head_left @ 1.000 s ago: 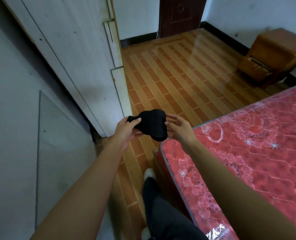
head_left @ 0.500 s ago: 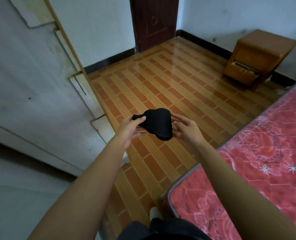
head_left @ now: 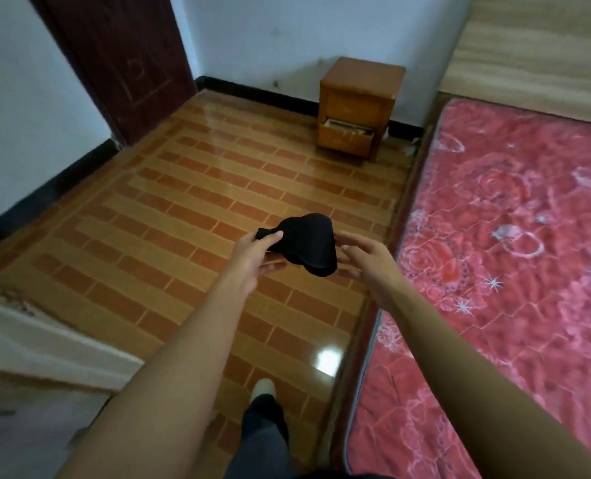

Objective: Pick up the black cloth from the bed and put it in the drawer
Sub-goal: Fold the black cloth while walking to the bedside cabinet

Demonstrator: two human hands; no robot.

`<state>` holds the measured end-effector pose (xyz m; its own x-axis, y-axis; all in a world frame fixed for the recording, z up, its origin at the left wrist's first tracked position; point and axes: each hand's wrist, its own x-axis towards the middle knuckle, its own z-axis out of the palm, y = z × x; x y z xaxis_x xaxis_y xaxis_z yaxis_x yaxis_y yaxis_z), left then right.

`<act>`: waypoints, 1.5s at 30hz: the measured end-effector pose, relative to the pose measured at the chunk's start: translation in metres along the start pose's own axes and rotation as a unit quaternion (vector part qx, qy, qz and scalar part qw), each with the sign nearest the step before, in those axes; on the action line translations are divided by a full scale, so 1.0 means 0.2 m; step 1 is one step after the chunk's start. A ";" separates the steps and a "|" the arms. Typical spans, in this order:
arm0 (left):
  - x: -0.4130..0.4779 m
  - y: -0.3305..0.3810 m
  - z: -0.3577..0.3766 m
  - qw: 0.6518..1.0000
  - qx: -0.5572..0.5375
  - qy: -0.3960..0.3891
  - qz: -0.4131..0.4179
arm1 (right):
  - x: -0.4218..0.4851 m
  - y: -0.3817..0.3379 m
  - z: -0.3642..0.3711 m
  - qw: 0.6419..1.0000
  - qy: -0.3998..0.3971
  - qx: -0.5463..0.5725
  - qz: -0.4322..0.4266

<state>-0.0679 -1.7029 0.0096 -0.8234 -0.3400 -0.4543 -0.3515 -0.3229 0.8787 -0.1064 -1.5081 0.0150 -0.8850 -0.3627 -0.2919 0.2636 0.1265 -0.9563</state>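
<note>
Above tiled floor (head_left: 169, 216): two hands (left (head_left: 252, 261), right (head_left: 370, 261)), one black cloth (head_left: 307, 236).

Floor (head_left: 169, 216): glossy brick-pattern tile in orange and tan, with a bright light glare (head_left: 326, 359) at 6 o'clock. Walls (head_left: 269, 32): pale, scuffed, with a black skirting (head_left: 41, 188) along the base. Door (head_left: 121, 60): dark red-brown, shut, at 11 o'clock. Nightstand (head_left: 359, 105): orange wood, in the corner at 12 o'clock, lower drawer (head_left: 347, 133) pulled open. Bed (head_left: 515, 257): red floral mattress at 3 o'clock, light wooden headboard (head_left: 536, 46) at 1 o'clock.
</note>
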 end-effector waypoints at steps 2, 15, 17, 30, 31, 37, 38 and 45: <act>0.14 0.07 0.04 0.999 0.015 -0.034 -0.010 | 0.07 -0.03 0.00 0.999 0.042 0.010 0.008; 0.73 0.33 0.11 0.986 0.065 -0.150 -0.031 | 0.47 -0.13 0.12 0.983 0.172 0.056 0.004; 0.78 0.35 0.12 0.985 0.059 -0.161 -0.038 | 0.51 -0.14 0.13 0.982 0.180 0.063 -0.001; 1.26 0.51 0.20 0.983 0.068 -0.169 -0.032 | 1.01 -0.21 0.06 0.979 0.184 0.081 -0.010; 1.31 0.53 0.23 0.983 0.071 -0.168 -0.026 | 1.07 -0.22 0.04 0.980 0.181 0.076 -0.011; 1.73 0.73 0.44 0.982 0.089 -0.165 -0.008 | 1.55 -0.35 -0.17 0.981 0.179 0.075 -0.011; 1.80 0.78 0.49 0.983 0.093 -0.160 -0.006 | 1.63 -0.38 -0.21 0.981 0.178 0.077 -0.008; 2.26 1.03 0.76 0.986 0.081 -0.144 -0.003 | 2.15 -0.60 -0.46 0.983 0.165 0.081 -0.004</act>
<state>-0.5802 -1.7879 0.0079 -0.9054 -0.0667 -0.4194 -0.4039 -0.1701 0.8989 -0.5533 -1.5951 0.0048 -0.9567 -0.0400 -0.2884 0.2898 -0.0343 -0.9565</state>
